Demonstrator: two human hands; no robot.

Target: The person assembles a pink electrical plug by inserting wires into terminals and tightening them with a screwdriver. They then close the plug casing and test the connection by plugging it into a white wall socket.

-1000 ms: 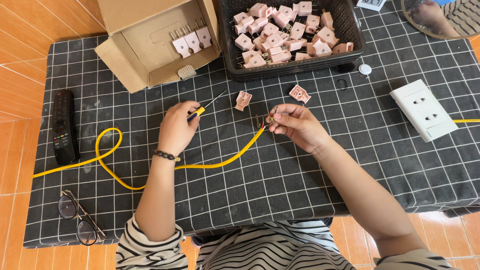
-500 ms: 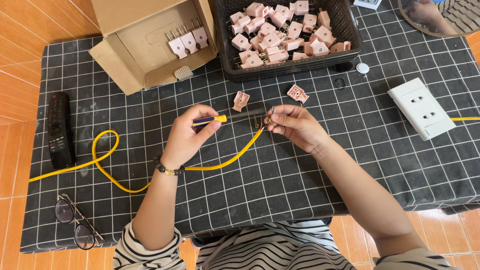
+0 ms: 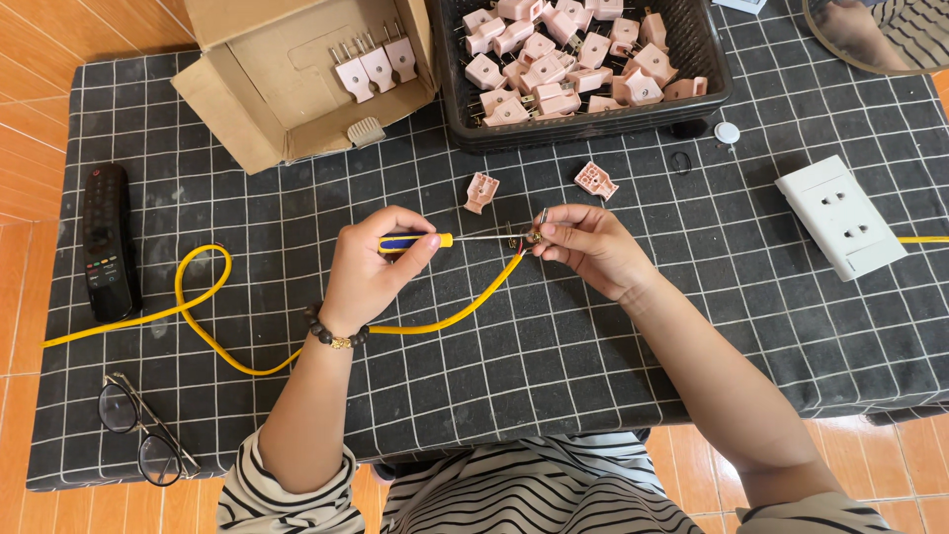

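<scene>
My left hand (image 3: pixel 371 269) grips a screwdriver (image 3: pixel 420 240) with a blue and yellow handle, held level, its tip pointing right. My right hand (image 3: pixel 585 247) pinches the end of a yellow cable (image 3: pixel 460 311) with small metal prongs (image 3: pixel 524 233) at it. The screwdriver tip meets those prongs. The cable runs left from my right hand, loops over the dark checked cloth (image 3: pixel 554 366) and trails off at the left edge. Two pink plug halves (image 3: pixel 480 191) (image 3: pixel 596 180) lie on the cloth just beyond my hands.
A black basket (image 3: pixel 692 99) full of pink plugs stands at the back centre. An open cardboard box (image 3: pixel 247 89) with a few plugs is back left. A black remote (image 3: pixel 106 241) and glasses (image 3: pixel 143 443) lie left, a white socket block (image 3: pixel 840 216) right.
My left hand has turned the screwdriver from slanted to level and brought its tip to the prongs in my right hand. The right hand has stayed nearly still.
</scene>
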